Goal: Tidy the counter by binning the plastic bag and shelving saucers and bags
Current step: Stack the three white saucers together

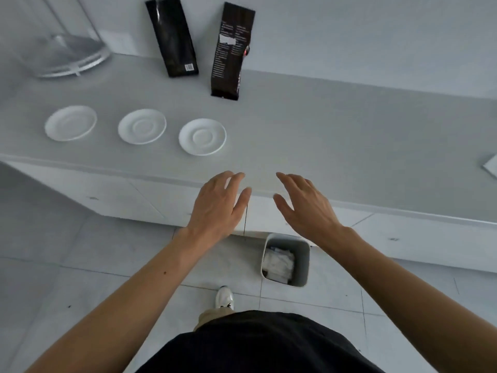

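Hovering over the front edge of the counter (322, 125), both hands are spread and empty. The left hand (217, 203) shows its back to the camera, fingers (234, 181) loosely extended and slightly fanned, gripping nothing; whether the tips brush the pale grey surface I can't tell. The right hand (306, 205) mirrors it just beside, thumb splayed inward, fingers relaxed and apart, also holding nothing.

Down below the right wrist, on the tiled floor (80, 251), stands a small grey bin (301, 254) with rounded corners, and crumpled white plastic (278, 263) lies inside it.

Ahead and to the left of the left fingers, three white saucers sit in a row on the matte counter, glossy, round, each with a ringed well: the nearest saucer (202, 136), the middle saucer (142, 126), then the far saucer (70, 123), all apart from one another.

Further ahead, two tall, flat black bags lean against the white wall: the left bag (172, 36), shiny with a barcode at its base, and the right bag (231, 52), covered in small white print, its base well out on the counter. Far off to the left rests a clear domed cover (67, 52) on a round rim.
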